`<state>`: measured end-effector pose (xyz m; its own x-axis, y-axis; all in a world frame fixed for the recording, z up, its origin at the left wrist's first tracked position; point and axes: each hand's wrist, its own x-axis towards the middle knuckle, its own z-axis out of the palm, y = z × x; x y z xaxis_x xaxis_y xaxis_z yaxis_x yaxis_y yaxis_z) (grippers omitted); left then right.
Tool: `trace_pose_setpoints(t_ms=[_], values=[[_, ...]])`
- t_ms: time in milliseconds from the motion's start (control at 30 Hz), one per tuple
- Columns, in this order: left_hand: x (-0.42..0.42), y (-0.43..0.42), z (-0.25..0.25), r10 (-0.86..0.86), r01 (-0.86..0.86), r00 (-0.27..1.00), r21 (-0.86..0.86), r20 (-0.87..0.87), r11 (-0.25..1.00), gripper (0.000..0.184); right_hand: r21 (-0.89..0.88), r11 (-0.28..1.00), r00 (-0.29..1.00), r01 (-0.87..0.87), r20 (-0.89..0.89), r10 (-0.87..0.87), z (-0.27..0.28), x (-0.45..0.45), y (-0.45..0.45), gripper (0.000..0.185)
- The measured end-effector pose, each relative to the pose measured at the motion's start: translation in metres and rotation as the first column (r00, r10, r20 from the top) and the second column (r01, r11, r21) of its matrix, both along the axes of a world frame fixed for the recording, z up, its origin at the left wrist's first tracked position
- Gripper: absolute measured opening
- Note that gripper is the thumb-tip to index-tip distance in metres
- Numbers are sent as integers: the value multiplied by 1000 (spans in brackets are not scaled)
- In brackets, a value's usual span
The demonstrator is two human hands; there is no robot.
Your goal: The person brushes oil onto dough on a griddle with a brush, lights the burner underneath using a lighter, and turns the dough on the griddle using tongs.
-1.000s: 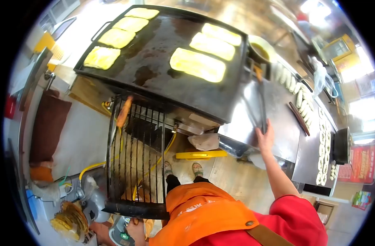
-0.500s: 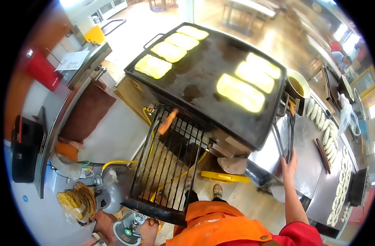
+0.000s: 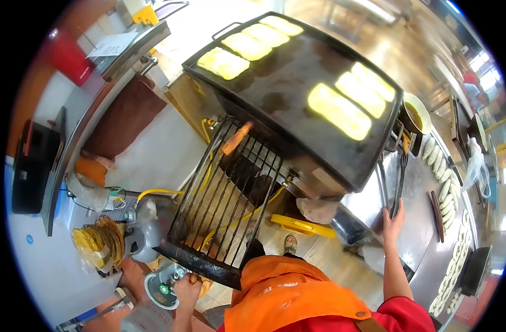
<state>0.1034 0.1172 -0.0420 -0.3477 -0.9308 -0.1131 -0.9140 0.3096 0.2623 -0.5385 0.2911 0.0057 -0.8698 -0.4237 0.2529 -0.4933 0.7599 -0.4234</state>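
Lying on a steel desk (image 3: 421,193): dark tongs (image 3: 402,177), directly beyond the right hand (image 3: 393,224), the nearer of the two; long axis running away from it towards a bowl (image 3: 424,114) of brown liquid. Right fingers: at the tongs' near ends; whether pinching, cannot tell. Left hand (image 3: 187,291): fingers curled round a wooden knob (image 3: 194,278), near end of a black barred rack (image 3: 196,264). Beyond rack: griddle (image 3: 286,116), seven flat dough pieces (image 3: 339,110).
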Motion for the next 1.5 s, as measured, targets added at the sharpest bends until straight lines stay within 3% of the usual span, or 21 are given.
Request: trace_pose_setpoints(t_ms=[167,233,333,433,533,567,667,700,833,933,967,1067,1167,1333,1500], values=[[-6,-23,26,-14,14,1000,-40,5,999,19,22,999,998,29,62,-31,16,11,-7,61],[-31,-39,57,100,-101,995,61,16,993,18,49,996,996,71,47,-73,21,19,-12,57],[-32,-53,62,134,-135,991,103,13,986,17,91,996,944,23,-330,9,15,21,-14,50],[-40,-69,69,138,-133,990,130,-35,983,18,77,986,927,-145,-338,163,26,40,-36,43],[-41,-82,66,131,-124,991,148,-38,981,18,60,973,931,-223,-281,231,17,55,-53,40],[-39,-87,62,115,-109,993,145,-30,983,18,-21,960,928,-278,-264,263,15,58,-61,33],[-38,-102,52,70,-66,997,137,-29,988,19,-78,954,957,-289,3,290,1,51,-69,27],[-41,-108,52,65,-59,997,133,-43,989,19,-75,958,957,-277,-107,268,3,51,-78,22],[-63,-132,69,80,-64,996,276,-48,959,17,-154,985,994,-74,-95,59,-3,37,-105,20],[-60,-140,50,80,-58,993,234,-83,970,18,-103,994,989,47,-133,-61,-13,37,-112,19],[-64,-145,52,78,-51,992,247,-99,968,18,-97,993,993,61,-97,-71,-11,37,-112,18],[-82,-159,53,60,-24,989,258,-133,966,19,-46,999,977,-24,-213,14,-20,34,-108,20],[-93,-172,47,20,10,993,255,-113,967,19,84,995,927,43,-375,-8,-24,45,-113,24],[-133,-197,35,11,20,995,304,-98,952,20,100,992,941,77,-335,-40,-24,47,-112,28],[-194,-238,20,-120,181,968,277,-221,944,24,68,997,945,38,-326,-14,-20,50,-117,26]])
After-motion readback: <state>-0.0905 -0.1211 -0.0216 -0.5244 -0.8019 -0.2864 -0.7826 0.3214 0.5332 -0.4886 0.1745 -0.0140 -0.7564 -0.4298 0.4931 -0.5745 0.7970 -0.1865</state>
